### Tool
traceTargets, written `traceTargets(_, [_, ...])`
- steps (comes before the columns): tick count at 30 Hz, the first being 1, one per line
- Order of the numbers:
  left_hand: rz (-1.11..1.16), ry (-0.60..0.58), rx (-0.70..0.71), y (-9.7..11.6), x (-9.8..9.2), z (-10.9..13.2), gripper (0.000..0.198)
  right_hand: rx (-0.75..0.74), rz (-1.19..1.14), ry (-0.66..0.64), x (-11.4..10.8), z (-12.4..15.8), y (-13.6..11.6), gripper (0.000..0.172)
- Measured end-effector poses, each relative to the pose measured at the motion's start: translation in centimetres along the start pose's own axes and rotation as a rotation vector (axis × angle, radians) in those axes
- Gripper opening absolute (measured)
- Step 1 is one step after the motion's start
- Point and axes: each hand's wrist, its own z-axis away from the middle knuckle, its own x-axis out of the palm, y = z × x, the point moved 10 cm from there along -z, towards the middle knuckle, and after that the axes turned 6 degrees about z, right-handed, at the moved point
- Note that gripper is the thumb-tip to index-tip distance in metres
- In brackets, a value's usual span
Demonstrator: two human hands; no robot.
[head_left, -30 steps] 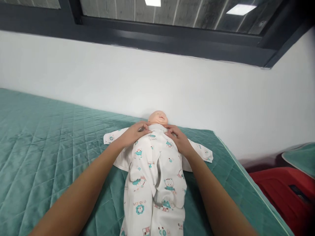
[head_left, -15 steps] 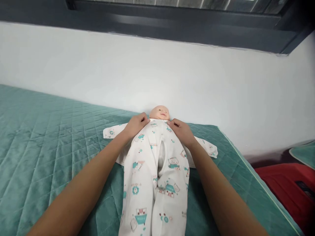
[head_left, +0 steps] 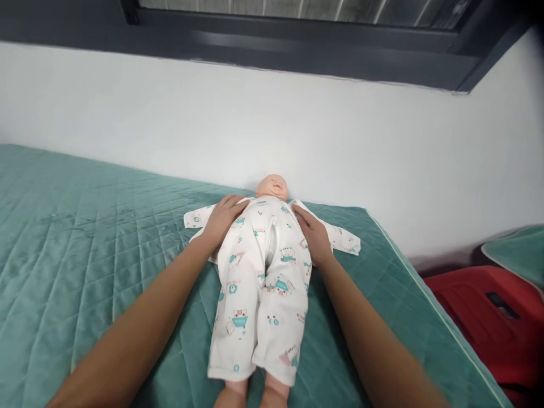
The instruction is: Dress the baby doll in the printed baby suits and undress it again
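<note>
A baby doll (head_left: 273, 186) lies on its back on a green quilted bed (head_left: 85, 238), head toward the wall. It wears a white printed romper (head_left: 259, 283) with teal cartoon figures; its bare feet show at the bottom edge. My left hand (head_left: 222, 218) lies flat against the doll's left side by the chest, fingers stretched out. My right hand (head_left: 310, 231) lies flat against the other side, fingers together along the cloth. The romper's empty sleeves spread out sideways under my hands.
A white wall (head_left: 382, 158) runs right behind the doll's head, under a dark window frame (head_left: 297, 51). The bed's right edge drops off near a red object (head_left: 488, 317) on the floor. Another green padded piece (head_left: 518, 255) shows at far right.
My hands slid from the doll's collar down to its sides. The view shifted so the romper's legs and the doll's bare feet now show.
</note>
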Motion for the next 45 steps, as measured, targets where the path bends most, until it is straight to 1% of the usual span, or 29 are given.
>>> traceTargets(2, [-0.033, 0.048, -0.014, 0.7, -1.0, 2.7, 0.047, 0.042, -0.009, 0.090, -1.3, 2.9, -0.1, 0.045])
traceTargets(4, [-0.018, 0.113, -0.048, 2.2, -2.4, 6.0, 0.045, 0.041, -0.005, 0.149, -2.3, 6.4, -1.3, 0.044])
traceTargets(5, [0.002, 0.166, -0.090, 3.1, -3.4, 8.0, 0.040, 0.014, -0.003, 0.159, -2.6, 8.3, -2.5, 0.043])
traceTargets(7, [0.064, 0.242, -0.180, 5.2, -4.9, 12.2, 0.031, -0.086, -0.010, 0.114, -2.6, 12.0, -5.7, 0.039])
traceTargets(9, [0.168, 0.231, -0.241, 7.8, -5.4, 16.2, 0.024, -0.211, 0.012, -0.006, -1.8, 15.4, -9.4, 0.033])
traceTargets(11, [0.276, 0.115, -0.275, 10.3, -4.7, 19.5, 0.020, -0.307, 0.071, -0.193, -0.1, 18.1, -12.6, 0.027])
traceTargets(13, [0.343, 0.014, -0.293, 12.2, -3.8, 22.0, 0.022, -0.348, 0.161, -0.365, 1.5, 19.8, -14.5, 0.023])
traceTargets(15, [0.360, -0.023, -0.293, 13.2, -3.2, 23.5, 0.026, -0.360, 0.272, -0.463, 2.4, 20.4, -15.6, 0.020])
traceTargets(18, [0.326, 0.005, -0.300, 13.4, -2.9, 24.5, 0.024, -0.389, 0.448, -0.528, 3.5, 20.5, -16.6, 0.015])
traceTargets(22, [0.311, 0.034, -0.306, 13.0, -2.5, 24.5, 0.015, -0.429, 0.609, -0.583, 5.0, 21.3, -17.3, 0.002])
traceTargets(25, [0.364, 0.046, -0.350, 12.7, -2.8, 24.5, 0.014, -0.424, 0.671, -0.570, 5.8, 22.2, -17.2, 0.011])
traceTargets(27, [0.422, 0.051, -0.394, 12.6, -3.0, 24.7, 0.015, -0.408, 0.689, -0.530, 6.0, 22.7, -17.1, 0.016])
traceTargets(31, [0.499, 0.075, -0.442, 12.9, -3.2, 25.1, 0.014, -0.344, 0.685, -0.425, 5.5, 23.1, -16.9, 0.016])
traceTargets(36, [0.535, 0.153, -0.487, 13.0, -3.0, 25.5, 0.015, -0.296, 0.637, -0.382, 5.5, 23.3, -16.4, 0.014])
traceTargets(40, [0.582, 0.175, -0.492, 13.1, -3.0, 25.6, 0.018, -0.292, 0.532, -0.338, 5.3, 23.1, -16.1, 0.018])
traceTargets(43, [0.564, 0.180, -0.461, 13.1, -3.8, 25.7, 0.017, -0.311, 0.408, -0.328, 4.5, 23.2, -16.8, 0.019])
traceTargets(45, [0.503, 0.222, -0.448, 12.9, -4.7, 26.3, 0.014, -0.327, 0.358, -0.333, 4.0, 23.4, -17.6, 0.018])
